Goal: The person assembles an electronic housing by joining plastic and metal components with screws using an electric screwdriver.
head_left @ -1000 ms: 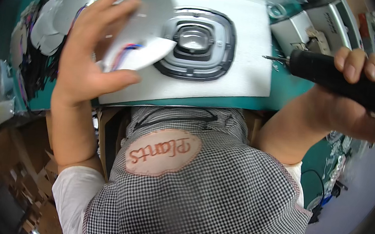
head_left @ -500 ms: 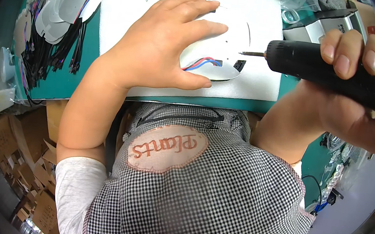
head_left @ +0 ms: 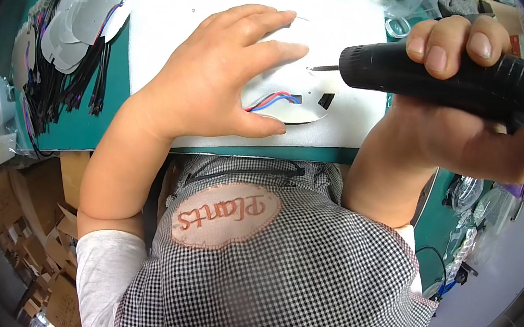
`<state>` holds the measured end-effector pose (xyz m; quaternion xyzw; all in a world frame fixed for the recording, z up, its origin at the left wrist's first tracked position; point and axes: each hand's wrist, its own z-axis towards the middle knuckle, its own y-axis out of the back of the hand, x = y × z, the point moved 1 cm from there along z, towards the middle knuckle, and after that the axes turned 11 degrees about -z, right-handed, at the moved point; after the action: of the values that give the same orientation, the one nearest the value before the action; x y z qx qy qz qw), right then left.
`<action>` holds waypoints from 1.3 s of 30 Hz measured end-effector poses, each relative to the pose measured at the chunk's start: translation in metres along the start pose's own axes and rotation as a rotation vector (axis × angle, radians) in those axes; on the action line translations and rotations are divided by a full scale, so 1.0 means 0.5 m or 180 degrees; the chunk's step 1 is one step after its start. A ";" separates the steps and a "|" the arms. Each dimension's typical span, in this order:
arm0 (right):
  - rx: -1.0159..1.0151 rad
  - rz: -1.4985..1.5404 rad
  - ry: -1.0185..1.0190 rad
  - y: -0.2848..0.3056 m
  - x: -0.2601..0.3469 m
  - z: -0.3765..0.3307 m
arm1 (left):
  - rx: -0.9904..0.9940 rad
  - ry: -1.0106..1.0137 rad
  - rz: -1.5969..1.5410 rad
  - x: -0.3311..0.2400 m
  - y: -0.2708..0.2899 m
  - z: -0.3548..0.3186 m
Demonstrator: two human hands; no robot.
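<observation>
Since half a second ago, driver has closed in: bit tip now sits over the white plate. Left hand (head_left: pixel 219 86) lies flat, fingers spread, pressing the white oval plate (head_left: pixel 302 100) onto the white foam pad (head_left: pixel 182 16); red and blue wires (head_left: pixel 270 99) poke out by the thumb. Right hand (head_left: pixel 470 117) is clamped around the black electric screwdriver (head_left: pixel 455 79), long axis running 3 to 9 o'clock, bit (head_left: pixel 323 68) pointing at 9, just off the left fingertips. Plate lies at 9 o'clock of the right hand. Stack of similar plates (head_left: pixel 83 17) at 10 o'clock.
</observation>
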<state>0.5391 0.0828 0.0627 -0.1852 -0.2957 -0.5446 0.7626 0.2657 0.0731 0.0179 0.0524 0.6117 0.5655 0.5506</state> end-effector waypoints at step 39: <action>-0.2680 -0.2485 -0.0196 0.104 0.136 -0.057 | 0.0020 0.0072 0.0000 -0.008 -0.015 0.010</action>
<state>0.6108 0.0342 0.0877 -0.3658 -0.1219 -0.8510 0.3566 0.2752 0.0709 0.0163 0.0477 0.6197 0.5642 0.5435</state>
